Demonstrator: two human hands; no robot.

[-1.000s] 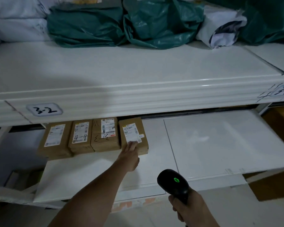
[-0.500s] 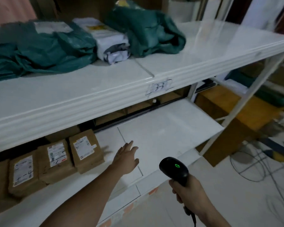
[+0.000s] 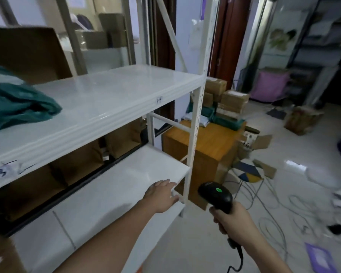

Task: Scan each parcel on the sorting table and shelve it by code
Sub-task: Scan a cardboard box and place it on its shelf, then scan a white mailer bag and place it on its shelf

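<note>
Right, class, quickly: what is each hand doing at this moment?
Left hand: open, fingers straight, empty, over the lower shelf.
Right hand: closed around the scanner, holding it by the handle.

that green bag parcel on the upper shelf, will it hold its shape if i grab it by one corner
Probably not: the green bag parcel looks like soft, crumpled plastic film, so it would likely sag. Its slumped shape suggests soft contents, perhaps light. The glossy film may be slippery.
</note>
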